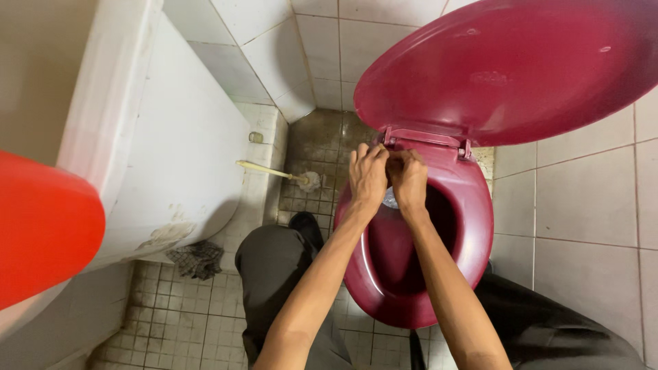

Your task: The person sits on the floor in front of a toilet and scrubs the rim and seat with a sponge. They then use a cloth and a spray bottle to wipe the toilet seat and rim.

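Head view, looking straight down: both hands are bunched together at the far end of the dark red glossy plastic toilet seat (pixel 473 226), right at the hinge bar (pixel 425 137) where the raised dark red oval lid (pixel 507 68) meets it. The left hand (pixel 368 177) and the right hand (pixel 409 179) touch knuckle to knuckle, fingers curled and pressed together; what they pinch, if anything, I cannot tell, since the fingertips are hidden. The hinge lies just beyond the fingertips, its long axis running left to right, and neither hand is clearly nearer. Something pale shows in the bowl just below the hands, too small to make out. The seat looks smooth and hard, and so does the shiny lid. Out to the left, a yellow-handled brush (pixel 274 171) lies on grimy small floor tiles (pixel 178 322), a crumpled dark rag (pixel 197 259) beside a white tiled wall (pixel 185 144), and a blurred bright red rounded object (pixel 41 226) at the near left edge.
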